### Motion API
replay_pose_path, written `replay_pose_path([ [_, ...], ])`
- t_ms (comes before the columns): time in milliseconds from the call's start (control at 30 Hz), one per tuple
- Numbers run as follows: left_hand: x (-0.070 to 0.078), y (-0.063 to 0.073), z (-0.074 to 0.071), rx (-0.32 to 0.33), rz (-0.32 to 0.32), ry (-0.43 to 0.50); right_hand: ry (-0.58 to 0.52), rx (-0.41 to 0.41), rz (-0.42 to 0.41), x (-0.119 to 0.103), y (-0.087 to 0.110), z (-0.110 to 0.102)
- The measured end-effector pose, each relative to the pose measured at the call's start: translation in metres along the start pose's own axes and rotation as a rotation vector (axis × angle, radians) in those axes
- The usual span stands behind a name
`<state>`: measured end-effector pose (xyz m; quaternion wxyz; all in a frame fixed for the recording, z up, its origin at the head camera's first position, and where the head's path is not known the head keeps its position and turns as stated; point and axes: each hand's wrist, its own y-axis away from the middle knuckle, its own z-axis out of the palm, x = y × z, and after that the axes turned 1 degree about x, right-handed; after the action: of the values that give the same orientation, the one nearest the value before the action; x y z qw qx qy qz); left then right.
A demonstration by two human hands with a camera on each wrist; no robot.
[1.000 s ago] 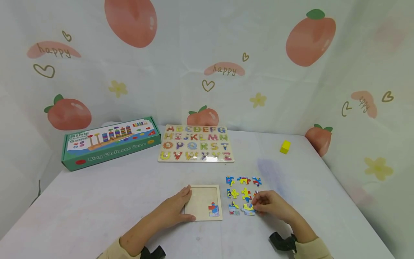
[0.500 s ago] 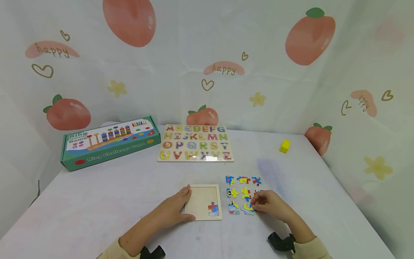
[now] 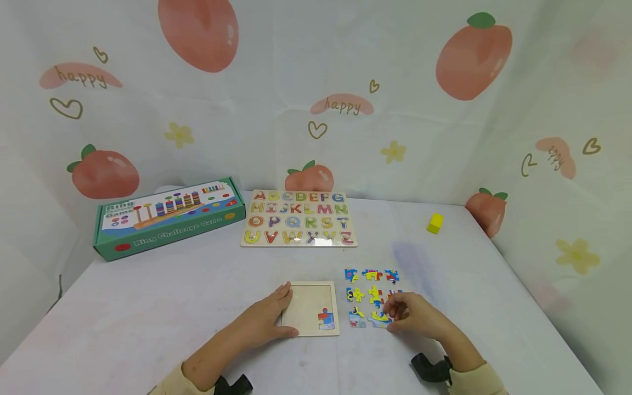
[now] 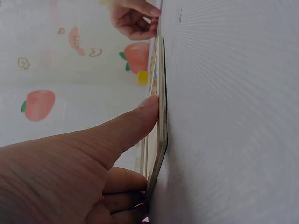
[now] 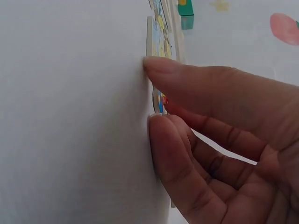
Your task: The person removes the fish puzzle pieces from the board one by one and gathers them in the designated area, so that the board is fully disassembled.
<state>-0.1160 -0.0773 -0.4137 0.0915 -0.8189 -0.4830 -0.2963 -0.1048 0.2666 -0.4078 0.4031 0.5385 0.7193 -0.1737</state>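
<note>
A square wooden puzzle tray (image 3: 308, 300) lies flat, with one red-and-blue jigsaw piece (image 3: 326, 320) in its lower right corner. My left hand (image 3: 266, 319) holds the tray's left side, the thumb at the front edge and the fingers along the far part. To the right, several loose jigsaw pieces (image 3: 375, 295) lie in rows. My right hand (image 3: 417, 317) is beside the bottom row, its thumb at the lower right corner of a yellow-and-blue jigsaw piece (image 3: 379, 320). In the right wrist view the thumb (image 5: 163, 65) and index finger stand apart. The hand partly hides a middle-row piece.
Behind the tray lies a wooden alphabet board (image 3: 298, 219). A green Ring Challenge Game box (image 3: 170, 219) stands at the back left, close to that board. A yellow block (image 3: 435, 223) sits at the back right, near the curtain (image 3: 276, 88).
My right hand's thumb has shifted toward the front and away from the other fingertips, widening the gap between them. The left hand and tray stay in place.
</note>
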Motion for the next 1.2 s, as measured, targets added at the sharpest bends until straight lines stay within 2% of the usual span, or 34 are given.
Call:
replay_pose_path([
  [367,-0.001,-0.001,-0.001,-0.002,-0.001,-0.013,0.036,-0.003,-0.014,0.001,-0.003,-0.001],
  [600,0.000,-0.001,-0.002,-0.003,0.001,-0.008,0.084,0.007,-0.043,-0.008,-0.007,0.000],
  [833,0.000,-0.001,-0.002,-0.006,-0.004,-0.014,0.101,-0.009,-0.117,-0.027,-0.022,0.008],
  [1033,-0.002,-0.001,-0.001,-0.005,0.009,-0.021,0.076,-0.065,-0.174,-0.043,-0.039,0.022],
  [1200,-0.002,-0.002,0.000,-0.004,0.005,-0.019,0.068,-0.113,-0.157,-0.056,-0.055,0.035],
])
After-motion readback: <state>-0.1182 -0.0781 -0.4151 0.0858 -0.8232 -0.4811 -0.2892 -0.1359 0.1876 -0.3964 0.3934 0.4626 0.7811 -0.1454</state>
